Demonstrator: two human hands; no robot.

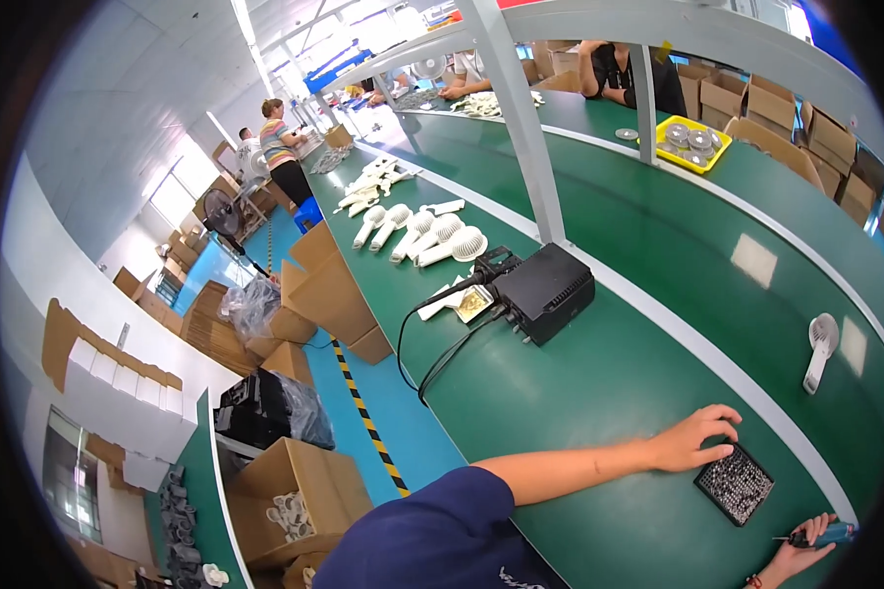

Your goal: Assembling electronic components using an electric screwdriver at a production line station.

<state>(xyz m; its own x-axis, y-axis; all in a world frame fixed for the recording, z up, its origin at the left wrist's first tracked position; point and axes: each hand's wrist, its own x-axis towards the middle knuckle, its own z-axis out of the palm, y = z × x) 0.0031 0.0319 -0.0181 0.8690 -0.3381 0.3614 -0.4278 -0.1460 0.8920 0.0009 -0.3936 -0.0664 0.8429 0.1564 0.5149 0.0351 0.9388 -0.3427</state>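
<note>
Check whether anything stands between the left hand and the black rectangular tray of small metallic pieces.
Nothing visible: the left hand is at the far corner of the black tray; the boxy black unit stands aside.

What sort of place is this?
Probably a factory assembly floor: a long green-topped workbench, white plastic fan-like units with round slatted heads on it, and open brown cardboard boxes alongside.

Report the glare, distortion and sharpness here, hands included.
Head view: far windows blown out, glare on the green tabletop's far end; head view: fisheye bends the white strip, black rim crops the corners; head view: left hand fairly crisp, right hand with the screwdriver nearer the rim, small parts too tiny to identify.
</note>
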